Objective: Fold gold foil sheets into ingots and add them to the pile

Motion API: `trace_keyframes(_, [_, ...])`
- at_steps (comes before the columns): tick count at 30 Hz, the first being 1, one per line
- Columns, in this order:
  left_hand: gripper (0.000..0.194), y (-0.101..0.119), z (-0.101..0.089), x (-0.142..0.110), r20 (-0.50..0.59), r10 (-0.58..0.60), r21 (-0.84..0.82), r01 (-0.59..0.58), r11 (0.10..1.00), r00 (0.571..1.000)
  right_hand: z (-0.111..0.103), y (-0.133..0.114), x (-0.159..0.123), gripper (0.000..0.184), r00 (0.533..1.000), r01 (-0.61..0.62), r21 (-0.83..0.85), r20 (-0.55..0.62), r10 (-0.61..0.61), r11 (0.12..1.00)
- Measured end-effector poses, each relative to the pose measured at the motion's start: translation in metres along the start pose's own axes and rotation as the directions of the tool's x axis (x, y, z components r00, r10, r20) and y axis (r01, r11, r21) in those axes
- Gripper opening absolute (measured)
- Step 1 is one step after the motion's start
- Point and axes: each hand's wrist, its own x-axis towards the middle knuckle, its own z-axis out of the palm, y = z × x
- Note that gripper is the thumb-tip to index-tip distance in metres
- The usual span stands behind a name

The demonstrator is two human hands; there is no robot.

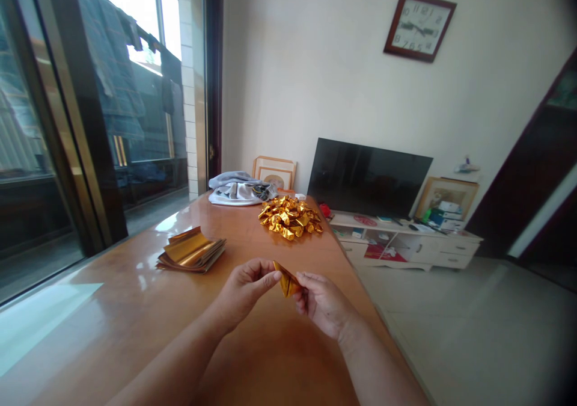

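Note:
Between my two hands, above the wooden table (252,358), is a small piece of folded gold paper (287,281). My left hand (247,286) pinches its left edge between thumb and fingers. On the opposite side my right hand (322,301) grips the right corner, its lower fingers curled in. A pile of folded gold paper pieces (291,216) lies beyond my hands near the table's far end. To the left rests a stack of gold paper sheets (192,251), the top one curling up.
Folded cloth (238,189) and a picture frame (274,171) are at the table's far end. Past the table's right edge stands a low white cabinet (415,246) with a television (369,177) behind it. A sliding glass door (103,123) runs along the left.

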Motion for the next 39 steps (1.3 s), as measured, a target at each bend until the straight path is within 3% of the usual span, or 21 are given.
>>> trace_keyframes(8, [0.029,0.003,0.000,0.000,-0.072,-0.044,0.120,0.052,0.991,0.996,-0.001,0.000,-0.002,0.036,0.994,0.099,-0.164,-0.028,-0.105,0.982])
trace_keyframes(13, [0.028,0.004,0.002,0.001,-0.090,-0.032,0.098,0.041,0.994,0.995,0.001,-0.003,-0.005,0.039,0.986,0.132,-0.299,-0.062,-0.157,0.945])
trace_keyframes(19, [0.027,0.002,-0.001,0.002,-0.024,-0.056,0.064,0.058,0.996,0.998,0.000,-0.003,-0.003,0.040,0.977,0.154,-0.333,-0.087,-0.193,0.930])
trace_keyframes(39, [0.037,0.005,-0.002,0.001,-0.094,-0.058,0.114,0.069,0.991,0.994,-0.001,-0.010,-0.007,0.042,0.962,0.225,-0.409,-0.052,-0.269,0.884])
